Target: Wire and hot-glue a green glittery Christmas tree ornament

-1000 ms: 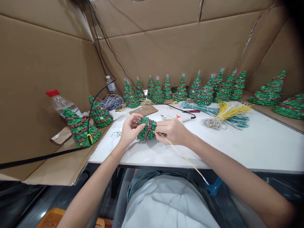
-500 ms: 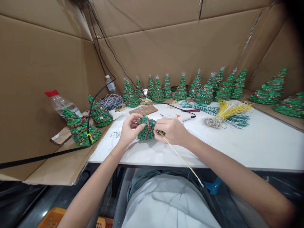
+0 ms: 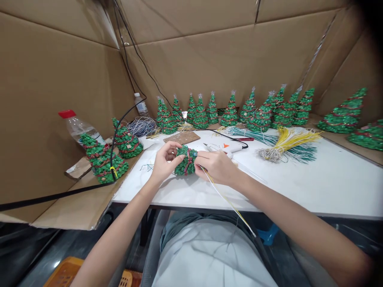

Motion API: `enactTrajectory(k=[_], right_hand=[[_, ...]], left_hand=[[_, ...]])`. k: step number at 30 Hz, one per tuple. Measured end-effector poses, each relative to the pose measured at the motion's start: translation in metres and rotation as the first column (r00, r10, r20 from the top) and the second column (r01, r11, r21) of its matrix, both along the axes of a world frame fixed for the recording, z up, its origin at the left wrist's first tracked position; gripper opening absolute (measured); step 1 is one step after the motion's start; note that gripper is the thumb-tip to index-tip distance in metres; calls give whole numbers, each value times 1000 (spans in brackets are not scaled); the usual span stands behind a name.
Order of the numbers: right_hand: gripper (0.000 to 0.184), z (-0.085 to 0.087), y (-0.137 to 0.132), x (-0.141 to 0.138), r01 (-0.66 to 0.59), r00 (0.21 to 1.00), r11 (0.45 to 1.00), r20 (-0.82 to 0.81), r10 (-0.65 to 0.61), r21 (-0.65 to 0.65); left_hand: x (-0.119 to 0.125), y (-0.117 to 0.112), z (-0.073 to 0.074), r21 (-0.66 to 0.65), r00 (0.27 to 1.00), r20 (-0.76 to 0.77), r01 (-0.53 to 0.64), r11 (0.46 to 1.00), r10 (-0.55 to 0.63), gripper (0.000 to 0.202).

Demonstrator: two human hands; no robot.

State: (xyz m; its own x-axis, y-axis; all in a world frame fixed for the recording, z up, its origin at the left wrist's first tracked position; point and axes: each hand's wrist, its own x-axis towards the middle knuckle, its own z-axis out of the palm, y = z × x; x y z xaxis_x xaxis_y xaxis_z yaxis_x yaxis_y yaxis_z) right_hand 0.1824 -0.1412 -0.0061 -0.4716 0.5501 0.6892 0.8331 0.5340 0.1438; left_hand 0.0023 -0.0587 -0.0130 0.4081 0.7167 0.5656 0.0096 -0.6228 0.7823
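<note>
Green tinsel tree (image 3: pixel 185 160) (lying sideways) gripped between left hand (image 3: pixel 163 161) and right hand (image 3: pixel 218 166), over table (image 3: pixel 314 187).

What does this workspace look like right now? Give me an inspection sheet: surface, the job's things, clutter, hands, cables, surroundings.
Surface: white table, with a cardboard sheet against its left edge.
Job's things: small green tree lying on its side between both hands; yellow wire trails from it past the near table edge.
Clutter: finished trees in a row along the back, wire bundles, glue gun, red-capped bottle.
Hands: left hand grips the tree; right hand pinches the wire against it.
Cables: black cable crosses the cardboard sheet on the left.
Surroundings: cardboard walls on three sides.
</note>
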Motion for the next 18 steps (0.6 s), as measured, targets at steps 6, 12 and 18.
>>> enactTrajectory(k=[6,12,18], right_hand=[[16,-4,0,-2,9,1000,998,20,-10,56],[17,-6,1,-5,22,1000,999,21,-22,29],[16,-8,3,-4,30,1000,999,-1,-30,11]], left_hand=[[0,-1,1,3,1000,-4,-11,1000,11,21],[1,-1,2,-2,999,-19,-36,999,36,23],[-2,-3,1,95,990,-115,-74,993,85,26]])
